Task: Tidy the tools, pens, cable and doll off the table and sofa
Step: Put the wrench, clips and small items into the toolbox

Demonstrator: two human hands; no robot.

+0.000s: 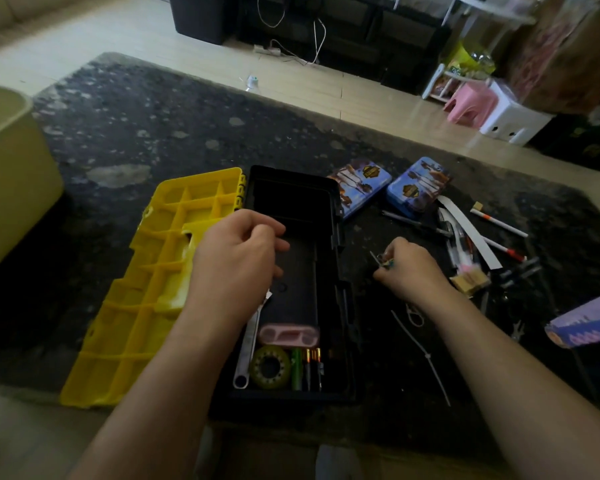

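A black toolbox [340,237] lies open on the dark stone table, its yellow lid [153,289] flipped out to the left. Inside at the near end lie a silver wrench [248,348], a yellow-green wheel [270,367], a pink case [288,335] and several small batteries or bits [309,370]. My left hand [236,261] hovers over the box with loosely curled fingers, holding nothing I can see. My right hand [409,268] pinches a small metal tool or key bunch [383,261] just right of the box. Pens [499,221] and more tools [520,268] lie scattered to the right.
Two blue tins [361,188] stand behind the box. White zip ties [426,348] lie near my right forearm. A purple packet [582,323] sits at the right edge. A yellow bin [11,174] stands left of the table. Pink and white stools [492,109] stand on the floor beyond.
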